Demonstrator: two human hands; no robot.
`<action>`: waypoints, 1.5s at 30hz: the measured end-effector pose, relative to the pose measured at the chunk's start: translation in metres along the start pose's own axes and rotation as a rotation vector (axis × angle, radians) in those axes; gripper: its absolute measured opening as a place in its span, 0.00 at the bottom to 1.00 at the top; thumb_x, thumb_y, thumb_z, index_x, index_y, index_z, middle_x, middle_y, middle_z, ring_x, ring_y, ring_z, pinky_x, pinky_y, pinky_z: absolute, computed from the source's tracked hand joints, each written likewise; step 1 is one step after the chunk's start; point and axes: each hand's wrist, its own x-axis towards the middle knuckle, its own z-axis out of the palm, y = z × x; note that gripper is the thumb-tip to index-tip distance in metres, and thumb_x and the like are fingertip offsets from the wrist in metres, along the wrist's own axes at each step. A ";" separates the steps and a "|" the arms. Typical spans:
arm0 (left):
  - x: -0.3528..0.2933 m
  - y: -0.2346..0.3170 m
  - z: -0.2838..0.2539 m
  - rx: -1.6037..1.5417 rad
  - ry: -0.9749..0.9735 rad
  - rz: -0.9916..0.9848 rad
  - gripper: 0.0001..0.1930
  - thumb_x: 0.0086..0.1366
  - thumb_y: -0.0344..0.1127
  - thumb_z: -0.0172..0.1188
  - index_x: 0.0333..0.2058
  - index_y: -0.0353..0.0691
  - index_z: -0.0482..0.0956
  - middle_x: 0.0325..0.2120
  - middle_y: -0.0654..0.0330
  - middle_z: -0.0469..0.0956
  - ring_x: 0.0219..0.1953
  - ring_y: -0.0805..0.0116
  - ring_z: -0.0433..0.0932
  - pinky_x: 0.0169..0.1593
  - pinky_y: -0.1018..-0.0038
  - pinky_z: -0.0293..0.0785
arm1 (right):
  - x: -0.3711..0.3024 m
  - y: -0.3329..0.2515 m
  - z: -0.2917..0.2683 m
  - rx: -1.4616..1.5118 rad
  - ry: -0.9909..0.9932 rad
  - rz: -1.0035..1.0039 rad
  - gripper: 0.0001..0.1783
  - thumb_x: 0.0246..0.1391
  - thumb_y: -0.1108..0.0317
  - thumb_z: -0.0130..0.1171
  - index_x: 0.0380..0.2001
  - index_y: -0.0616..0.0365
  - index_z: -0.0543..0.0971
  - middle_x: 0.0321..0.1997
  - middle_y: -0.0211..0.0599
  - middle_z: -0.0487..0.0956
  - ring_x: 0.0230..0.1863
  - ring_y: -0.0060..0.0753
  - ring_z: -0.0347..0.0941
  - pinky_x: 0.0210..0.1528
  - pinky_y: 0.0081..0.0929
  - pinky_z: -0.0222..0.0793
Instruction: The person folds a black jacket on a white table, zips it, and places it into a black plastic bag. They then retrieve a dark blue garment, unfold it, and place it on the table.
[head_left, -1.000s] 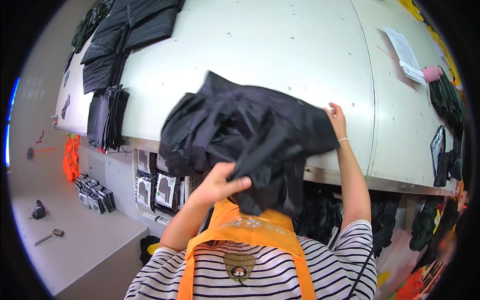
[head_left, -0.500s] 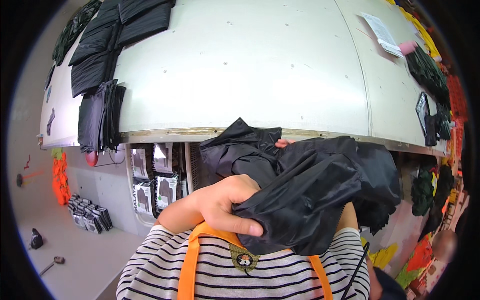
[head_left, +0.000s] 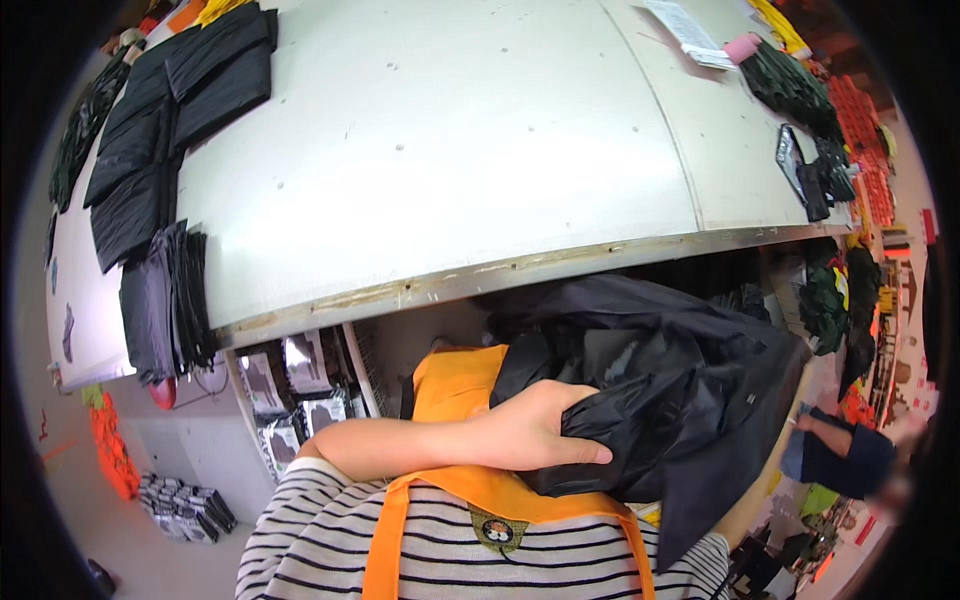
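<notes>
A crumpled black garment (head_left: 690, 390) of thin, shiny fabric hangs in front of my chest, just below the table's edge. My left hand (head_left: 548, 425) is closed on the garment's near left side, its thumb lying on top of the fabric. Of my right arm only part of the forearm (head_left: 758, 495) shows, along the garment's right side. The cloth covers my right hand, so its fingers are hidden. Below and left of the garment is my orange apron (head_left: 455, 385).
A white table (head_left: 450, 170) stretches ahead, with folded black garments (head_left: 225, 95) stacked at left. Papers (head_left: 690, 35) and a pink thread cone (head_left: 741, 47) lie at far right. Packaged garments (head_left: 315, 360) hang beneath. Small packs (head_left: 185, 508) sit on the floor; another person (head_left: 845, 450) is at right.
The garment has dropped from the table's edge and spread to the right. My left hand has shifted right with it. Fingertips seen earlier behind the cloth are now hidden; the view has turned.
</notes>
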 end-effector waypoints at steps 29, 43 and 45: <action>0.114 0.004 -0.372 1.559 1.445 -0.266 0.37 0.54 0.55 0.59 0.59 0.44 0.62 0.60 0.47 0.58 0.62 0.44 0.53 0.62 0.49 0.48 | 0.202 -0.334 0.580 -0.115 -0.699 -1.126 0.12 0.58 0.71 0.43 0.42 0.65 0.71 0.37 0.51 0.79 0.36 0.48 0.77 0.41 0.38 0.72; 0.022 -0.053 -0.325 1.476 1.124 -0.270 0.28 0.50 0.47 0.65 0.49 0.44 0.71 0.55 0.53 0.63 0.59 0.48 0.59 0.60 0.53 0.54 | 0.100 -0.223 0.527 -0.123 -0.864 -0.795 0.16 0.55 0.79 0.46 0.48 0.61 0.73 0.51 0.47 0.73 0.52 0.48 0.69 0.55 0.35 0.64; 0.047 -0.021 -0.348 1.470 1.278 0.058 0.21 0.44 0.35 0.70 0.37 0.38 0.74 0.44 0.53 0.70 0.49 0.51 0.68 0.53 0.62 0.65 | 0.087 -0.266 0.551 0.092 -0.863 -0.605 0.14 0.57 0.76 0.46 0.46 0.63 0.73 0.44 0.45 0.77 0.45 0.38 0.75 0.48 0.26 0.68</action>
